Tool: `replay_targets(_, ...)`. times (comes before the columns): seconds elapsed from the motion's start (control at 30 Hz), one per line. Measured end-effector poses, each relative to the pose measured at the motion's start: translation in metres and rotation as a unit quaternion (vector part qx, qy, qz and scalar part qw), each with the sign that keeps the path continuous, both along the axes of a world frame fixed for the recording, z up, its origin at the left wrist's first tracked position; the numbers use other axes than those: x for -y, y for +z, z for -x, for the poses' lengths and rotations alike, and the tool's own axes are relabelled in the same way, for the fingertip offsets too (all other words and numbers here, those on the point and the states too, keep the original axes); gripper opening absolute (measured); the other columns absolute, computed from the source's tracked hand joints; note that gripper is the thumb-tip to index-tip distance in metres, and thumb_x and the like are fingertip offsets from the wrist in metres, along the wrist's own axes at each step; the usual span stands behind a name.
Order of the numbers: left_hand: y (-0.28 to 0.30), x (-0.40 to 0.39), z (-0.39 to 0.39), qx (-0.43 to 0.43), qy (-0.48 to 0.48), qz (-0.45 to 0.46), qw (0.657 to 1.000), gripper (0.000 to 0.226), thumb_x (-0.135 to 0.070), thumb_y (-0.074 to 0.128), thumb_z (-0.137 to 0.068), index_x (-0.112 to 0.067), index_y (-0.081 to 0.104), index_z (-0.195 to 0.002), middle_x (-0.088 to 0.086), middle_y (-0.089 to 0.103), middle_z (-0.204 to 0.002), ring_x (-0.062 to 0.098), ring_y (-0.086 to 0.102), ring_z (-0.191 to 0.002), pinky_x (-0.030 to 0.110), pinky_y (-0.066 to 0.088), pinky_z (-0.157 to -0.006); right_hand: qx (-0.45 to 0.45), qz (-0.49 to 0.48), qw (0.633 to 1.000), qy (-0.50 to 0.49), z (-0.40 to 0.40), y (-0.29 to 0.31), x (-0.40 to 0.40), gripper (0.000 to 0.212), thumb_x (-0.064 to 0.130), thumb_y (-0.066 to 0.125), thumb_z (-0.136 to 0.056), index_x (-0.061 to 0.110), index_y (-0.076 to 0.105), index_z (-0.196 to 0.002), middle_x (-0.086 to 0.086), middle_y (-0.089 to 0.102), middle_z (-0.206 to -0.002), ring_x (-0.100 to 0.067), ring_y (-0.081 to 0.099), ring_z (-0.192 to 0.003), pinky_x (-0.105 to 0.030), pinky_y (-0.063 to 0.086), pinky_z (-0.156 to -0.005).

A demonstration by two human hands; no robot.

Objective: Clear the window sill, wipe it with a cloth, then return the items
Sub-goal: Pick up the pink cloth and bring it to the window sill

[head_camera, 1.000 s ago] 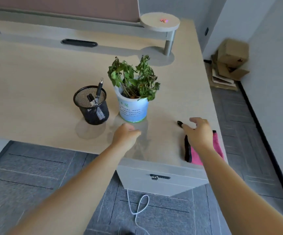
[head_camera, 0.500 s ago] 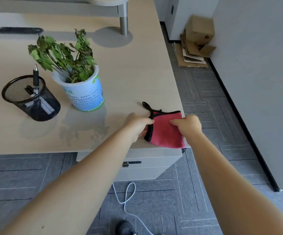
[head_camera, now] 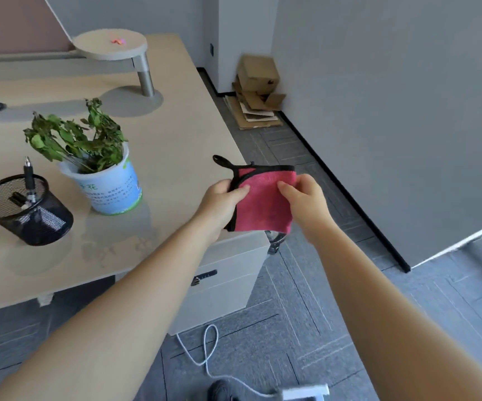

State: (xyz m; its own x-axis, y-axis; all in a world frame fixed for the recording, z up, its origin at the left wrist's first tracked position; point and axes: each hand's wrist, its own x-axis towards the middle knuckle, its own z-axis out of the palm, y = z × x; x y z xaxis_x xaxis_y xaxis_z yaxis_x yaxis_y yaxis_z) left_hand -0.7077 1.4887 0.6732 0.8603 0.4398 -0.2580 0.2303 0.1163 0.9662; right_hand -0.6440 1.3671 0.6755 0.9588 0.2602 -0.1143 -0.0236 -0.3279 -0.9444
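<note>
Both hands are holding a fuzzy pink cloth at the desk's right front corner.

A round black wire-mesh pen cup (head_camera: 24, 209) and a smooth white-and-blue plastic pot (head_camera: 109, 191) of wilting leaves are sitting near the front edge of the pale matte desk (head_camera: 176, 134). The left hand (head_camera: 222, 199) is pinching the black-trimmed square cloth (head_camera: 264, 202) by its left edge, while the right hand (head_camera: 306, 198) is gripping its right edge.

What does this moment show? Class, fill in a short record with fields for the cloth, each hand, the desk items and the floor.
cloth: pink, black-edged, held up at the desk corner
left hand: grips cloth's left edge
right hand: pinches cloth's right edge
desk: holds plant and pen cup, standing apart
floor: cardboard by the wall, white cable
</note>
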Motion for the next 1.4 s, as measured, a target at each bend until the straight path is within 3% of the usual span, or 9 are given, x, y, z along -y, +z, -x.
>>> replay_targets(0.1,0.020,0.035,0.001,0.028,-0.049,-0.014,0.998,0.017,-0.017,0.052,-0.087,-0.023,0.057,-0.072,0.004,0.061,-0.080,0.024,0.056,-0.086,0.037,0.045,-0.082,0.017,0.000,0.998,-0.054,0.012,0.021,0.042,0.010,0.017,0.054,-0.089,0.016,0.047,-0.081,-0.004,0.054,-0.091,-0.018,0.050,-0.086,-0.032,0.042,-0.075)
replay_targets(0.27,0.047,0.108,-0.002,0.063,-0.162,-0.021,0.985,0.019,-0.016,0.050,-0.089,-0.024,0.055,-0.072,0.000,0.058,-0.074,0.019,0.055,-0.073,0.029,0.045,-0.068,0.029,-0.004,0.989,-0.147,0.035,0.044,0.127,0.025,0.014,0.056,-0.087,0.022,0.043,-0.068,0.004,0.051,-0.074,-0.020,0.050,-0.081,-0.029,0.040,-0.067)
replay_targets(0.37,0.050,0.157,0.003,0.070,-0.221,-0.008,0.973,0.019,-0.014,0.051,-0.088,-0.021,0.056,-0.071,0.001,0.057,-0.072,0.020,0.054,-0.073,0.029,0.043,-0.069,0.031,0.005,0.978,-0.208,0.053,0.051,0.181,0.021,0.014,0.057,-0.087,0.019,0.044,-0.070,0.003,0.050,-0.074,-0.020,0.050,-0.081,-0.031,0.041,-0.070)
replay_targets(0.57,0.059,0.245,0.014,0.082,-0.331,0.037,0.939,0.017,-0.007,0.050,-0.089,-0.016,0.057,-0.076,-0.002,0.058,-0.071,-0.007,0.056,-0.045,0.008,0.045,-0.048,0.024,0.012,0.957,-0.289,0.091,0.062,0.272,0.017,0.015,0.057,-0.086,0.018,0.047,-0.072,-0.005,0.054,-0.085,-0.022,0.051,-0.083,-0.038,0.045,-0.077)
replay_targets(0.83,0.067,0.372,0.017,0.057,-0.426,0.023,0.903,0.017,-0.011,0.052,-0.088,-0.019,0.057,-0.074,0.000,0.058,-0.071,0.010,0.054,-0.060,0.012,0.045,-0.048,0.033,-0.010,0.923,-0.383,0.130,0.070,0.393,0.020,0.014,0.056,-0.087,0.019,0.047,-0.071,0.000,0.052,-0.076,-0.021,0.051,-0.081,-0.036,0.043,-0.074)
replay_targets(0.97,0.068,0.448,0.023,0.054,-0.461,0.032,0.885,0.017,-0.011,0.052,-0.088,-0.020,0.058,-0.075,-0.001,0.060,-0.072,0.008,0.058,-0.059,0.018,0.049,-0.056,0.027,-0.033,0.907,-0.419,0.146,0.067,0.465,0.018,0.014,0.057,-0.087,0.018,0.048,-0.072,-0.003,0.055,-0.080,-0.019,0.052,-0.076,-0.037,0.044,-0.072)
replay_targets(1.1,0.068,0.524,0.025,0.052,-0.488,0.033,0.871,0.017,-0.013,0.051,-0.088,-0.021,0.059,-0.076,-0.001,0.061,-0.074,0.009,0.059,-0.063,0.012,0.050,-0.053,0.025,-0.059,0.898,-0.436,0.155,0.066,0.541,0.017,0.013,0.060,-0.086,0.017,0.048,-0.075,0.000,0.055,-0.076,-0.015,0.054,-0.071,-0.032,0.046,-0.068)
replay_targets(1.3,0.065,0.637,0.012,0.042,-0.482,0.018,0.875,0.015,-0.012,0.053,-0.087,-0.019,0.059,-0.075,0.001,0.060,-0.073,0.011,0.056,-0.061,0.021,0.048,-0.058,-0.017,-0.093,0.908,-0.408,0.154,0.070,0.656,0.008,0.008,0.060,-0.085,0.003,0.057,-0.090,-0.006,0.061,-0.074,-0.016,0.058,-0.066,-0.031,0.053,-0.066)
replay_targets(1.4,0.066,0.685,0.006,0.038,-0.486,0.008,0.873,0.011,-0.013,0.053,-0.087,-0.017,0.060,-0.080,0.001,0.060,-0.074,0.013,0.056,-0.064,0.022,0.048,-0.060,-0.024,-0.094,0.912,-0.399,0.151,0.073,0.704,0.008,0.007,0.059,-0.086,0.007,0.057,-0.079,-0.005,0.061,-0.072,-0.015,0.058,-0.064,-0.025,0.055,-0.060)
